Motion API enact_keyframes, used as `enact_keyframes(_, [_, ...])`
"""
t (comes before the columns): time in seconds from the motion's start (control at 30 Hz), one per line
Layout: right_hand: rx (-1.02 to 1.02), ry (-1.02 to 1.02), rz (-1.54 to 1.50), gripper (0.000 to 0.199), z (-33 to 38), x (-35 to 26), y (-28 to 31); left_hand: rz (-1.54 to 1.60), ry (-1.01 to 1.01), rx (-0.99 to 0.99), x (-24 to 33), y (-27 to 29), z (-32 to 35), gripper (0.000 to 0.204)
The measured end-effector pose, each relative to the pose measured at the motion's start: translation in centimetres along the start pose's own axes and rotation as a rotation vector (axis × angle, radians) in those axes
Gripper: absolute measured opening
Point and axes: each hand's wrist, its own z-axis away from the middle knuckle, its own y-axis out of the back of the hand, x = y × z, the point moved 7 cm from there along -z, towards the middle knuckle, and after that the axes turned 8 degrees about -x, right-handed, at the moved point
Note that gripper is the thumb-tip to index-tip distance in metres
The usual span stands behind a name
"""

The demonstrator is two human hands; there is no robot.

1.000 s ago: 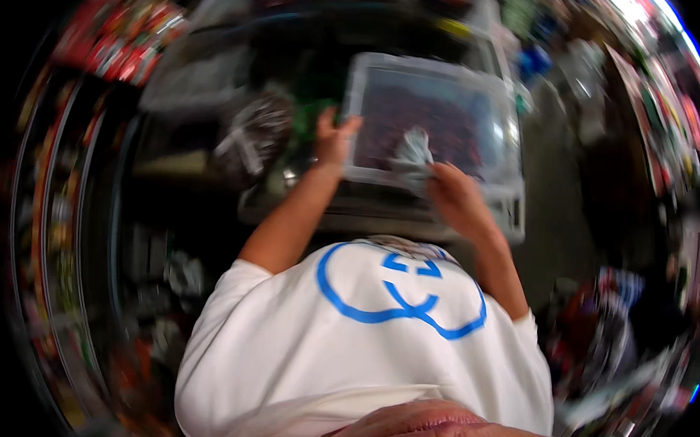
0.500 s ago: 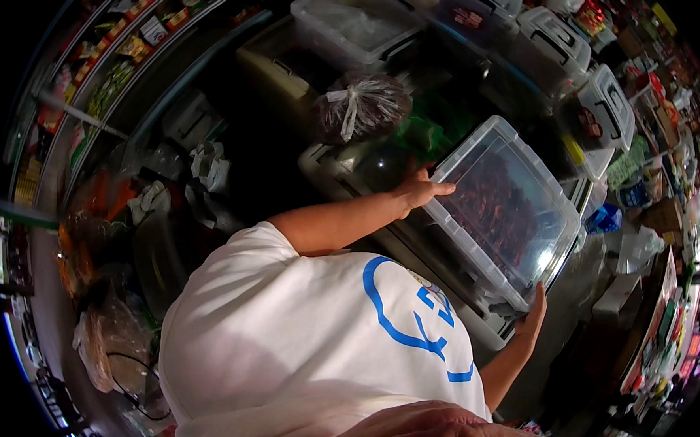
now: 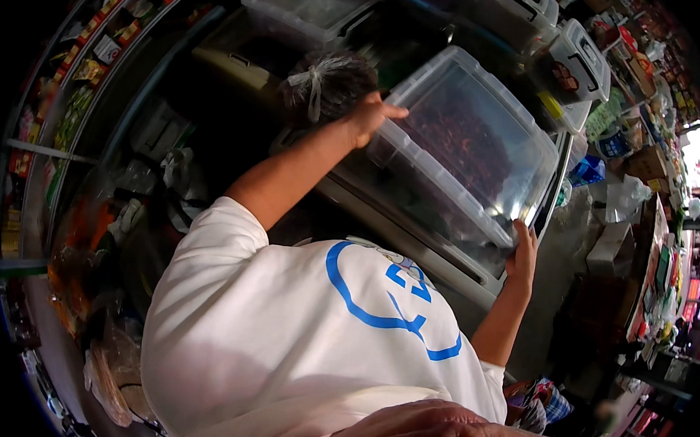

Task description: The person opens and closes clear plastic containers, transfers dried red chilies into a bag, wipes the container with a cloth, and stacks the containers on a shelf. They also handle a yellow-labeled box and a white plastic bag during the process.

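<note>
The left hand (image 3: 367,118) is closed on the near left corner of a large clear plastic bin (image 3: 468,157), fingers stretched along its rim. The right hand (image 3: 522,255) grips the bin's opposite end at the lower right corner, fingers curled up over the edge — so both hands hold the bin between them, tilted, its open side turned toward the person. Dark reddish contents (image 3: 457,141) show through its clear walls. The bin sits above a long metal-edged counter (image 3: 435,258) that runs diagonally beneath it.

Just left of the left hand lies a tied dark plastic bag (image 3: 325,83) with a white knot. Beyond the bin stand more clear storage boxes with lids (image 3: 576,60) — one near the top centre, others toward the upper right. Shelves of packaged goods (image 3: 72,85) curve along the left edge. The person's white shirt with a blue outline print (image 3: 296,334) fills the lower middle of the view.
</note>
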Motion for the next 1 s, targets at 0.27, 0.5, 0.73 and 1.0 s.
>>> enact_keyframes(0.27, [-0.053,0.023,-0.104,0.041,-10.7,-1.3,-7.8,0.046,-0.125,-0.06,5.5,4.4,-7.7,0.024])
enact_keyframes(0.5, [0.141,-0.108,0.003,0.039,-14.5,-1.7,-9.4,0.073,-0.014,-0.145,0.3,9.3,-15.3,0.044])
enact_keyframes(0.73, [0.182,0.038,-0.037,0.031,-7.7,-2.0,-10.7,0.13,0.052,-0.153,4.5,9.4,-8.4,0.044])
enact_keyframes(1.0, [0.084,0.421,0.286,0.063,1.5,-16.9,-16.0,0.329,0.289,-0.293,3.9,12.4,-1.7,0.056])
